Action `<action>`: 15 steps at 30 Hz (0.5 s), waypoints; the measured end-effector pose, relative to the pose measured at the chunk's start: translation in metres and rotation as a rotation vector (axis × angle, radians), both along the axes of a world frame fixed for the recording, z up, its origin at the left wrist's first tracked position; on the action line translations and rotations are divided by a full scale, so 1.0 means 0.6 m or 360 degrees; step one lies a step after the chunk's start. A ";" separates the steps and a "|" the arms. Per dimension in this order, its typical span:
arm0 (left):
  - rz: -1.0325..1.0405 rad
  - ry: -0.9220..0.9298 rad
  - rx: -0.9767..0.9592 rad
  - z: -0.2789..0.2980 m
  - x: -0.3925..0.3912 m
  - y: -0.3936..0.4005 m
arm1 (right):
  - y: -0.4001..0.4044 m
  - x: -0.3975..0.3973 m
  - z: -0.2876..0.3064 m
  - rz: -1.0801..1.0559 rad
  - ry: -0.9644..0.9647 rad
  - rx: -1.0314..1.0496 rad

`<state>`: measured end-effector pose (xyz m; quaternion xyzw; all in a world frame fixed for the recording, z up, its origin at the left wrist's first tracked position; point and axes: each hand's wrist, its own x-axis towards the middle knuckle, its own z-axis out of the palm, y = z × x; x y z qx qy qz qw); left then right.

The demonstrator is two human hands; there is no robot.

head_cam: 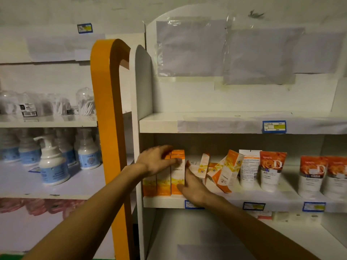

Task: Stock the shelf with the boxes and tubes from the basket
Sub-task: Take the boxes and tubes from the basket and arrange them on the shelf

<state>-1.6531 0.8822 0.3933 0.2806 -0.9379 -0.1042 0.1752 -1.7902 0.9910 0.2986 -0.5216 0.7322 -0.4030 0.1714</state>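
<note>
Head view, upright orange box [177, 173] between both hands, left fingers [169, 162] curled on it, right fingers [187, 177] straight alongside.

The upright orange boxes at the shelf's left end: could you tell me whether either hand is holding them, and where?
The left hand grips the upright orange boxes over their top, fingers curled. The right hand lies flat against the outermost box's right side, pressing rather than gripping.
</note>
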 end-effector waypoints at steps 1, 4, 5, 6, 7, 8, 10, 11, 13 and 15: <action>0.0000 -0.0062 -0.0054 0.003 -0.001 0.003 | -0.005 -0.001 -0.002 0.0005 0.0018 0.0034; 0.0036 -0.0247 -0.0331 0.013 -0.011 0.014 | -0.005 -0.010 0.011 -0.0067 0.0190 0.0132; 0.0038 -0.0260 -0.0384 0.016 -0.018 0.017 | 0.002 -0.014 0.022 -0.0109 0.0329 0.0133; 0.0028 -0.0271 -0.0427 0.019 -0.024 0.020 | 0.011 -0.021 0.033 -0.0186 0.0482 0.0103; 0.0014 -0.0299 -0.0454 0.020 -0.031 0.022 | 0.020 -0.029 0.042 -0.0284 0.0638 0.0037; -0.0002 -0.0331 -0.0458 0.019 -0.037 0.024 | 0.028 -0.038 0.049 -0.0378 0.0785 -0.0029; -0.0011 -0.0371 -0.0439 0.013 -0.045 0.027 | 0.038 -0.057 0.063 -0.0516 0.0990 -0.0088; -0.0003 -0.0371 -0.0446 0.009 -0.046 0.028 | 0.038 -0.066 0.069 -0.0566 0.1052 -0.0048; 0.0010 -0.0350 -0.0449 0.006 -0.044 0.030 | 0.028 -0.083 0.081 -0.0638 0.1164 0.0085; -0.0003 -0.0355 -0.0429 0.008 -0.042 0.028 | 0.010 -0.101 0.092 -0.0711 0.1265 0.0156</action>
